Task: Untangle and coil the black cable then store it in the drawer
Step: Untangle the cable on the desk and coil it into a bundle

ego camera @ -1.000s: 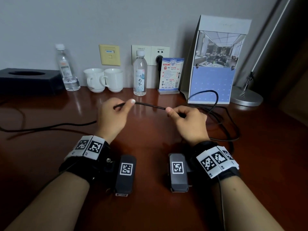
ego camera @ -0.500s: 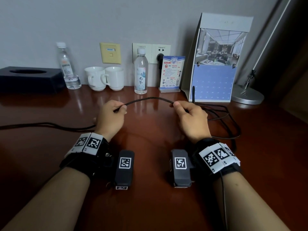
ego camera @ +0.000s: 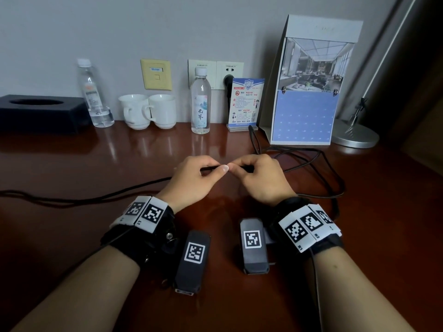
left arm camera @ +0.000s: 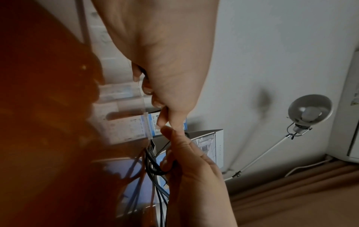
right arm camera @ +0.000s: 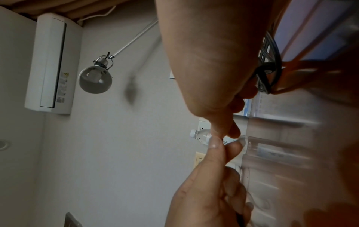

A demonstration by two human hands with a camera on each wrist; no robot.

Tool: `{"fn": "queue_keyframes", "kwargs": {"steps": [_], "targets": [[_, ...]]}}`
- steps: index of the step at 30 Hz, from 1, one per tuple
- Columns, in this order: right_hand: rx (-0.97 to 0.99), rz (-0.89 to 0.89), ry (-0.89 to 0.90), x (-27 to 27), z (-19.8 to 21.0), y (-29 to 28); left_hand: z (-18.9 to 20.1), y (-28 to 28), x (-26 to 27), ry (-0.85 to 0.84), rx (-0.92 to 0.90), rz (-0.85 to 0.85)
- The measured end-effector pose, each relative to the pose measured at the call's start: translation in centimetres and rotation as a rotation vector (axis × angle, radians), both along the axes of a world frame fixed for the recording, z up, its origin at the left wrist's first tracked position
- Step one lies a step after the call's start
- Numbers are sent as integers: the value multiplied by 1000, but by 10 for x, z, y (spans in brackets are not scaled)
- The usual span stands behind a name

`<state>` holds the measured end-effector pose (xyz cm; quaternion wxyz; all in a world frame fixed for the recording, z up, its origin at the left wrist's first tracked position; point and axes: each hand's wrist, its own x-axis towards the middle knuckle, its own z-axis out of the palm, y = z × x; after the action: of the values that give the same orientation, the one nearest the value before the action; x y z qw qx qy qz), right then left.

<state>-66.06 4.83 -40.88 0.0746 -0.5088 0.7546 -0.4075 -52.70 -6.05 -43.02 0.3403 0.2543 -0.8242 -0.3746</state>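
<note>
The black cable (ego camera: 309, 161) runs through both hands above the desk (ego camera: 72, 236); the stretch inside the fists is hidden. The left hand (ego camera: 191, 180) and right hand (ego camera: 261, 180) each pinch it, thumbs touching. Loose loops lie right of the right hand. Beyond the hands stand a water bottle (ego camera: 201, 101) and a calendar (ego camera: 309, 92).

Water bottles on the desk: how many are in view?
2. One bottle stands at the back left beside the black box; the other bottle stands right of the white cups. None looks hidden.
</note>
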Motion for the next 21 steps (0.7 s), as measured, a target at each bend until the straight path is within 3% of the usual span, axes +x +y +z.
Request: {"fn": "queue_keyframes", "kwargs": {"steps": [9, 15, 21], "targets": [[-50, 5, -76, -1, 0, 0, 13, 5, 4, 128, 131, 15], [-57, -32, -130, -2, -2, 0, 23, -10, 17, 249, 247, 174], [-29, -204, -20, -8, 1, 3, 24, -31, 35, 332, 249, 324]]}}
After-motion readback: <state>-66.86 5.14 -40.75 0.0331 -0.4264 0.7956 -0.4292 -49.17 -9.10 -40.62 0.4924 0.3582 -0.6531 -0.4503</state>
